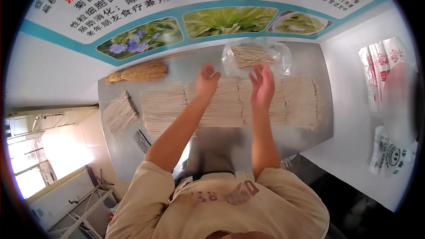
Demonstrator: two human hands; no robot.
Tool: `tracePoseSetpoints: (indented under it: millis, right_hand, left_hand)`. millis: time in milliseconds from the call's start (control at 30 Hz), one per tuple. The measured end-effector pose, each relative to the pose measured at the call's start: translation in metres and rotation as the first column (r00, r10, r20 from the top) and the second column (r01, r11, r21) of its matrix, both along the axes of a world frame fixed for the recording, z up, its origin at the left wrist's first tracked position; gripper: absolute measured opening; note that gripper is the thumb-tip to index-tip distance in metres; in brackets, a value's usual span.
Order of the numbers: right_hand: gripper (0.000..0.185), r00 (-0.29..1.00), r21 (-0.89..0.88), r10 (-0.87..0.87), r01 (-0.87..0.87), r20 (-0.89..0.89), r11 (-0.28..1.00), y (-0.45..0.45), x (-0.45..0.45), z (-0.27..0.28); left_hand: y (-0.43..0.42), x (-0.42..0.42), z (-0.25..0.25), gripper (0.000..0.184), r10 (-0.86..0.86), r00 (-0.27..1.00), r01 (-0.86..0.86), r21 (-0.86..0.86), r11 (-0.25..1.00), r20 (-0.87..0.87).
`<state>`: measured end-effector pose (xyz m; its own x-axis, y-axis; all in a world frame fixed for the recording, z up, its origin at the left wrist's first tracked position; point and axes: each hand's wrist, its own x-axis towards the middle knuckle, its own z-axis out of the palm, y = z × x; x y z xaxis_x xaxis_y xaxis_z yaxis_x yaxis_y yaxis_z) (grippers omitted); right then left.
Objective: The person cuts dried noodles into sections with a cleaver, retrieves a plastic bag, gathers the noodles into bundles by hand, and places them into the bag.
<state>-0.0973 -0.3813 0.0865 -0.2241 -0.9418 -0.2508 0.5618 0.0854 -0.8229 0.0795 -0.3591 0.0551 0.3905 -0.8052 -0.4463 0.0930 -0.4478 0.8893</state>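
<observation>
My left hand [208,82] is over the rows of thin pale strands, which look like dried noodles [217,106]. Its fingers are loosely bent, with a gap between thumb and fingertips and nothing visible in it. To its right, my right hand [264,84] is at the near edge of a clear plastic bag [283,55]. The thumb and fingers there are apart; whether they touch the bag I cannot tell. Inside the bag lies a bundle of the same strands [252,56]. The strands on the metal table [325,110] lie side by side in several blocks.
A straw hand broom [144,71] lies at the back left of the table. Below it is a separate slanted bundle of strands [119,113], beside a striped label [142,141]. Printed plastic bags [376,73] hang on the right wall. A poster [177,4] covers the back wall.
</observation>
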Motion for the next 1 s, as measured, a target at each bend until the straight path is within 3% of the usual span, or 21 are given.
tracePoseSetpoints:
  millis: [33,67,100,133,200,233,300,333,400,433,500,533,600,633,667,733,767,833,933,967,1000]
  right_hand:
    - [0.022,0.986,-0.039,0.022,-0.029,-0.168,0.999,0.032,0.007,0.003]
    - [0.021,0.962,0.008,0.180,-0.182,-0.207,0.983,0.068,0.011,-0.005]
    - [0.023,0.913,0.059,0.333,-0.329,-0.236,0.943,0.106,0.017,-0.021]
    - [0.023,0.897,0.222,0.415,-0.378,-0.152,0.899,0.142,0.031,-0.041]
    - [0.023,0.693,0.439,0.712,-0.607,-0.116,0.662,0.212,0.059,-0.067]
    - [0.023,0.676,0.447,0.731,-0.626,-0.098,0.639,0.234,0.071,-0.074]
    - [0.025,0.330,0.467,0.938,-0.816,-0.109,0.341,0.299,0.111,-0.091]
    - [0.025,0.264,0.455,0.962,-0.850,-0.068,0.265,0.327,0.132,-0.099]
    - [0.025,0.027,0.393,0.845,-0.877,-0.533,0.276,0.362,0.168,-0.112]
    - [0.025,0.002,0.381,0.842,-0.891,-0.539,0.246,0.372,0.187,-0.114]
    - [0.040,-0.199,0.487,0.712,-0.844,-0.674,0.225,0.396,0.216,-0.114]
    - [0.040,-0.216,0.494,0.701,-0.841,-0.680,0.220,0.407,0.230,-0.116]
    - [0.056,-0.325,0.504,0.440,-0.770,-0.837,0.391,0.430,0.247,-0.119]
    - [0.056,-0.337,0.506,0.425,-0.768,-0.840,0.392,0.435,0.255,-0.127]
    - [0.058,-0.278,0.452,0.398,-0.763,-0.874,0.462,0.436,0.257,-0.139]
    - [0.060,-0.234,0.402,0.356,-0.749,-0.905,0.527,0.436,0.264,-0.146]
    - [0.058,-0.249,0.417,0.354,-0.720,-0.901,0.554,0.435,0.269,-0.145]
    - [0.056,-0.267,0.428,0.344,-0.684,-0.900,0.591,0.434,0.283,-0.144]
    - [0.049,-0.165,0.404,0.411,-0.684,-0.897,0.607,0.429,0.313,-0.146]
    - [0.044,0.106,0.462,0.700,-0.680,-0.706,0.569,0.422,0.332,-0.150]
    - [0.038,0.359,0.499,0.852,-0.696,-0.381,0.516,0.412,0.349,-0.153]
  left_hand:
    - [0.027,0.013,-0.017,0.050,-0.002,0.999,0.010,-0.166,0.986,0.052]
    - [0.059,0.027,-0.028,0.048,0.004,0.995,0.029,-0.324,0.946,0.103]
    - [0.097,0.042,-0.029,0.049,-0.017,0.995,0.048,-0.312,0.949,0.102]
    - [0.137,0.058,-0.029,0.051,-0.037,0.994,0.067,-0.302,0.951,0.103]
    - [0.220,0.094,-0.040,0.049,-0.023,0.947,0.085,-0.180,0.980,0.321]
    - [0.258,0.111,-0.040,0.049,0.004,0.926,0.043,-0.114,0.993,0.377]
    - [0.334,0.150,-0.051,0.049,0.079,0.873,-0.074,-0.029,0.997,0.481]
    - [0.372,0.172,-0.061,0.049,0.078,0.828,-0.098,0.007,0.995,0.555]
    - [0.426,0.219,-0.067,0.050,0.079,0.772,-0.151,0.061,0.987,0.631]
    - [0.440,0.245,-0.070,0.050,0.111,0.761,-0.188,0.053,0.981,0.639]
    - [0.464,0.296,-0.080,0.050,0.006,0.564,-0.155,0.099,0.983,0.826]
    - [0.467,0.323,-0.081,0.056,-0.017,0.577,-0.122,0.106,0.987,0.817]
    - [0.459,0.354,-0.071,0.062,-0.087,0.529,-0.057,0.137,0.989,0.844]
    - [0.447,0.373,-0.065,0.068,-0.167,0.451,0.017,0.179,0.984,0.877]
    - [0.437,0.390,-0.072,0.068,-0.153,0.463,0.012,0.166,0.986,0.873]
    - [0.419,0.417,-0.083,0.086,-0.324,0.304,0.179,0.280,0.943,0.896]
    - [0.412,0.428,-0.086,0.086,-0.315,0.315,0.180,0.270,0.946,0.895]
    - [0.397,0.448,-0.083,0.097,-0.455,0.194,0.251,0.404,0.880,0.869]
    - [0.379,0.463,-0.080,0.100,-0.499,0.155,0.261,0.451,0.853,0.853]
    - [0.371,0.467,-0.080,0.100,-0.495,0.154,0.268,0.446,0.854,0.855]
    - [0.363,0.470,-0.081,0.097,-0.532,0.135,0.275,0.484,0.831,0.836]
